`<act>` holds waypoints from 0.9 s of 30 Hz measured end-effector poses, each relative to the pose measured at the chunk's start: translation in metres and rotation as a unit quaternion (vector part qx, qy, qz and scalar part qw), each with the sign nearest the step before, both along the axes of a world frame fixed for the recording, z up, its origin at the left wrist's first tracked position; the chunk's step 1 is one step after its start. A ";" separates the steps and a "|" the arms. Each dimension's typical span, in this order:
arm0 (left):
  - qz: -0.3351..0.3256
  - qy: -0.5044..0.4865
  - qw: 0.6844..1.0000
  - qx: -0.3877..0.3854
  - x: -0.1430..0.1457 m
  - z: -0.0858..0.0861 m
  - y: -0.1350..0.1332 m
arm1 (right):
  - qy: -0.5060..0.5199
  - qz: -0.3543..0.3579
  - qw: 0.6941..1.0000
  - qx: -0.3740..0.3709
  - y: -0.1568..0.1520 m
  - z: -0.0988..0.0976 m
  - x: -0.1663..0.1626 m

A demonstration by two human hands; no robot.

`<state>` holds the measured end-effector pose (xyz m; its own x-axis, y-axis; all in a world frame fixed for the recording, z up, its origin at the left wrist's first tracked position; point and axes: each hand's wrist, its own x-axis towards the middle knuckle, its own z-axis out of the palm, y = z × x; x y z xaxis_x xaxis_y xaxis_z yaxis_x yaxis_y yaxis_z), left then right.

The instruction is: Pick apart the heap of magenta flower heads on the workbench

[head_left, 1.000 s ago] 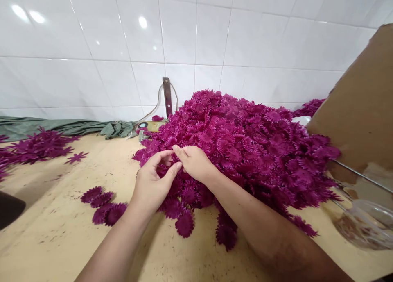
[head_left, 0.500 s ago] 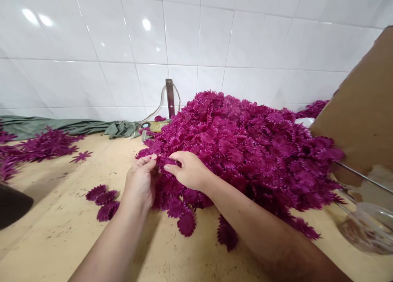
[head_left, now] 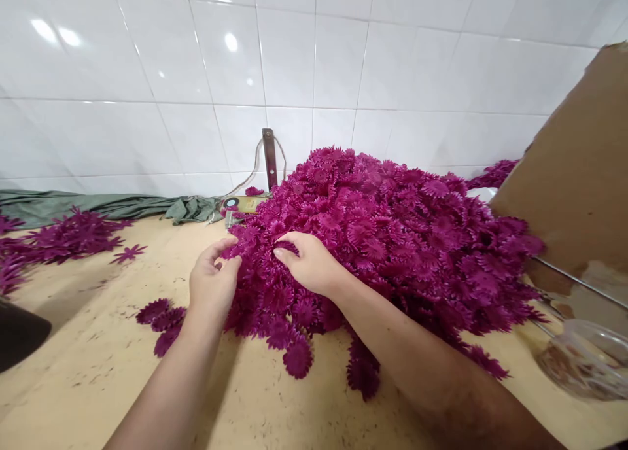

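Since half a second earlier both hands had parted, the left hand and right hand pinching petal discs at the near-left edge of the magenta flower heap on the worktop; lifting one disc cleanly probably needed light fingertips.

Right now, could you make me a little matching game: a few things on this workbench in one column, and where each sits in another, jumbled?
Things:
1. big heap of magenta fabric flower heads
2. brown cardboard sheet
3. crumpled green cloth
4. clear plastic tub

Places:
A. along the tiled wall, far left
B. leaning at the right edge
C. middle of the bench, under both hands
D. near right corner, below the cardboard

Pairs: 1-C, 2-B, 3-A, 4-D
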<state>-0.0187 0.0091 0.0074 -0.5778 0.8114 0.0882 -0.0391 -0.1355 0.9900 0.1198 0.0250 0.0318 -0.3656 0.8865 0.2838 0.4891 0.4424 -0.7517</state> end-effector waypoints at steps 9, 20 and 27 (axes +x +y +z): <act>-0.118 0.111 0.983 0.086 0.019 0.003 -0.015 | -0.195 -0.051 0.978 0.044 -0.007 0.004 0.001; -0.156 0.081 0.980 0.089 0.032 0.001 -0.017 | -0.113 -0.053 0.992 0.017 0.005 0.001 0.002; -0.132 0.078 0.985 0.083 0.022 -0.001 -0.011 | 0.068 0.102 0.987 -0.101 0.003 -0.003 0.000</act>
